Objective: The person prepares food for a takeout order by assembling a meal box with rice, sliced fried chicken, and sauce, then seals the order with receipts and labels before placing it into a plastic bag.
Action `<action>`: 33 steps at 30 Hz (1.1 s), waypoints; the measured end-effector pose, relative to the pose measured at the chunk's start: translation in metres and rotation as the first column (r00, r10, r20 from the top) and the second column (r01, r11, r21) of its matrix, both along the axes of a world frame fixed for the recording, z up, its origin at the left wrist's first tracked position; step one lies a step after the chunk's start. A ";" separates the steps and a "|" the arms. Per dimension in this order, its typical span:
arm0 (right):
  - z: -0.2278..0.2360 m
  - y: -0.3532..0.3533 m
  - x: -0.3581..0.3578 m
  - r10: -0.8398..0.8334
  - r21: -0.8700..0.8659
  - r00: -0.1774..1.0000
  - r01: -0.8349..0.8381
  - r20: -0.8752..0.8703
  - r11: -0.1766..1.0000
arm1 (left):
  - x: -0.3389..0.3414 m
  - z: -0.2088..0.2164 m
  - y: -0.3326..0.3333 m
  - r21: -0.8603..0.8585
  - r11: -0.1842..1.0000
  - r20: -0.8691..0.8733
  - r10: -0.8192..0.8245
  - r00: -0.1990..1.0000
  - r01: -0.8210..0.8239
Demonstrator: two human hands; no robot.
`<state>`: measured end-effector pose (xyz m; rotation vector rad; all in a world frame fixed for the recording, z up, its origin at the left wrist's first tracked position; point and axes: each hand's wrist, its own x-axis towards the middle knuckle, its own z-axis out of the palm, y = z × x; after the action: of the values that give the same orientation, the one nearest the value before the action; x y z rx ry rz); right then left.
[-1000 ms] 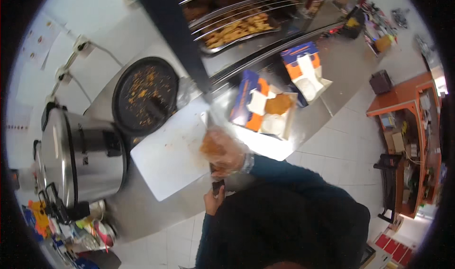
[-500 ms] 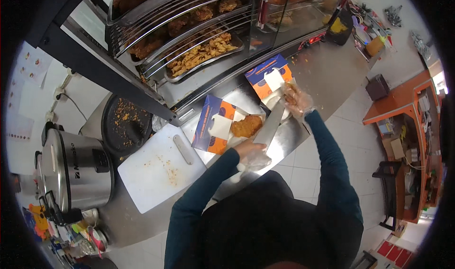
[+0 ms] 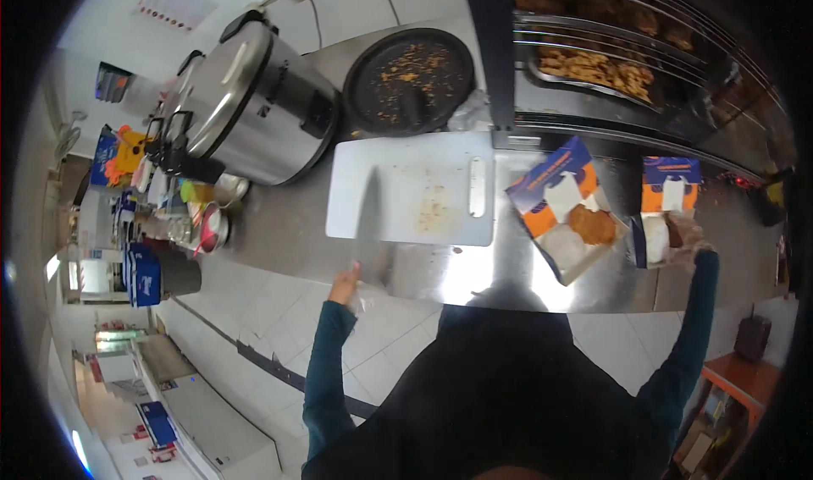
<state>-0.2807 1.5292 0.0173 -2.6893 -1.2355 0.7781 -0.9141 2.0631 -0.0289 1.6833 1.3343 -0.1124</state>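
Left hand [image 3: 343,285] grips long, broad steel knife [image 3: 367,213] over white rectangular cutting board [image 3: 423,154]; probably stiff, handle-hold safest. Clear-gloved right hand [image 3: 690,245] at brown fried piece [image 3: 674,232] inside right-hand blue-and-orange card box [image 3: 671,172]; can't tell if gripping. Likely light, crumbly: cradle edges.

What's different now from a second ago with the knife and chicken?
The knife, in the left hand, swung left from beside the left box to over the board. The right hand took the chicken right, from over the board to the right box; whether it has let go is unclear. The left box, board and pan stayed put.
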 end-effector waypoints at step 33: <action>0.026 0.475 -0.434 0.105 0.798 0.993 -0.098 0.043 0.594 | 0.064 -0.028 -0.049 0.033 0.998 0.543 -0.061 0.838 0.051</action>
<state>-0.7145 2.0045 0.0431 -1.8624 -1.3147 0.1319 -0.8505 2.0138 -0.0569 1.6049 0.8538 0.3284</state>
